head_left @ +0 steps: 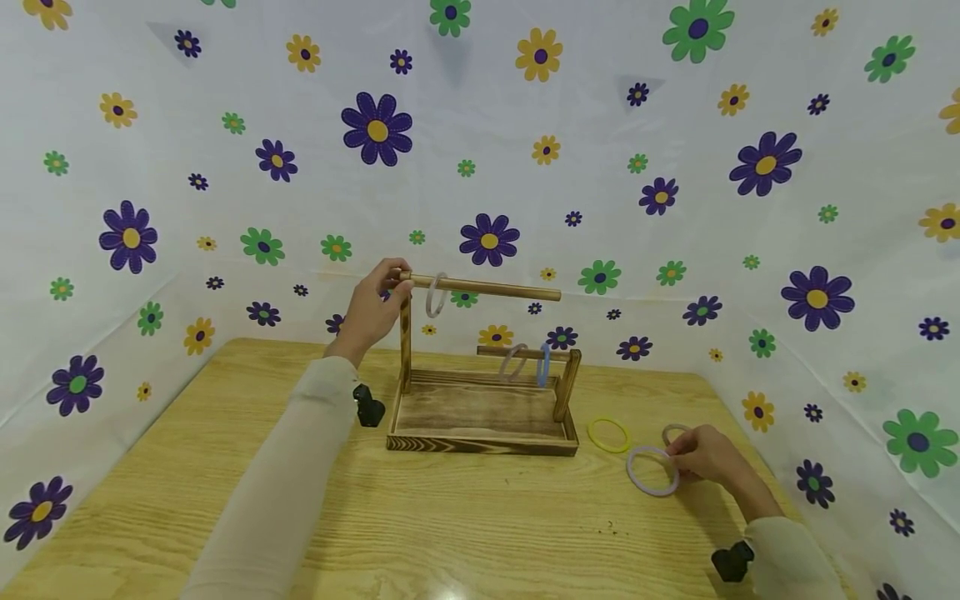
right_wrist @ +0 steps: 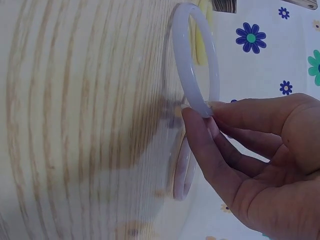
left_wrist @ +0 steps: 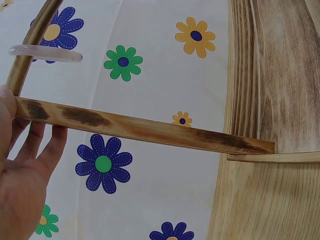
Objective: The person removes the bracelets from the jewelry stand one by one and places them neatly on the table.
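My left hand (head_left: pixel 372 308) grips the upper left corner of a wooden bangle stand (head_left: pixel 480 447), where the post (left_wrist: pixel 135 127) meets the upper rod (head_left: pixel 498 289). One pale translucent bangle (head_left: pixel 431 304) hangs on that rod near my fingers. On the lower rod (head_left: pixel 491 351) at the right hang a pinkish-brown bangle (head_left: pixel 505 367) and a blue bangle (head_left: pixel 542 372). Right of the stand, my right hand (head_left: pixel 708 457) pinches a lavender bangle (right_wrist: pixel 184 60) between thumb and fingers, tilted up from the table in the right wrist view. Beside that hand lies another bangle (right_wrist: pixel 180 180), partly hidden.
A yellow bangle (head_left: pixel 591 437) lies on the wood-grain table (head_left: pixel 480 525), between the stand's right end and the lavender bangle. Flower-printed white sheeting (head_left: pixel 315 200) encloses the table at the back and both sides. Black wrist devices (head_left: pixel 367 407) are worn on both arms.
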{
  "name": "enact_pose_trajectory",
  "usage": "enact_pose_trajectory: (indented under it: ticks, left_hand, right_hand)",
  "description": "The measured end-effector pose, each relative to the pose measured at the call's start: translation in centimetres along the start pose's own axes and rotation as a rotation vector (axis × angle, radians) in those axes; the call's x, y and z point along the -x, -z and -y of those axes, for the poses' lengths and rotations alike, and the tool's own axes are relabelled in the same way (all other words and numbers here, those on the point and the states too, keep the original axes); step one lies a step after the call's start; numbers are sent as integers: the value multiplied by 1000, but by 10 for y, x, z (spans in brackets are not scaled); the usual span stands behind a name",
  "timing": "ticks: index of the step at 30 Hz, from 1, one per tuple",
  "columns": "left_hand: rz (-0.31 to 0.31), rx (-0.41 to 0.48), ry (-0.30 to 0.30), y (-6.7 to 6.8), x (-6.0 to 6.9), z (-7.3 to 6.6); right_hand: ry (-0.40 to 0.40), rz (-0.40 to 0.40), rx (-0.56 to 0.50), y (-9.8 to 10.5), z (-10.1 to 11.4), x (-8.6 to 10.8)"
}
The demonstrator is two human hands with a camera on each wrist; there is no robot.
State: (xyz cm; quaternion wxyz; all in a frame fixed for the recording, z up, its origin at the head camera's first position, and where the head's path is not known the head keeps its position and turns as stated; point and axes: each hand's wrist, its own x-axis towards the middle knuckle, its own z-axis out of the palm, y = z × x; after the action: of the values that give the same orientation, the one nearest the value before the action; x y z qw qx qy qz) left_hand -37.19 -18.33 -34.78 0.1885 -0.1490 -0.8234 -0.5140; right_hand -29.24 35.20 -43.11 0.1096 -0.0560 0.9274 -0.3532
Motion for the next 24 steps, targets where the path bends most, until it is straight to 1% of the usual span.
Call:
enact_pose_trajectory:
  ticks: [15, 20, 24]
  left_hand:
    - [-8, 1, -7, 0, 0, 2]
    - [-12, -4, -12, 0, -1, 3]
    - [-11, -9, -18, 0, -2, 4]
  right_hand:
    - [-10, -30, 43, -1, -6, -1]
    - [1, -41, 77, -1, -9, -1]
    - [2, -37, 77, -1, -10, 0]
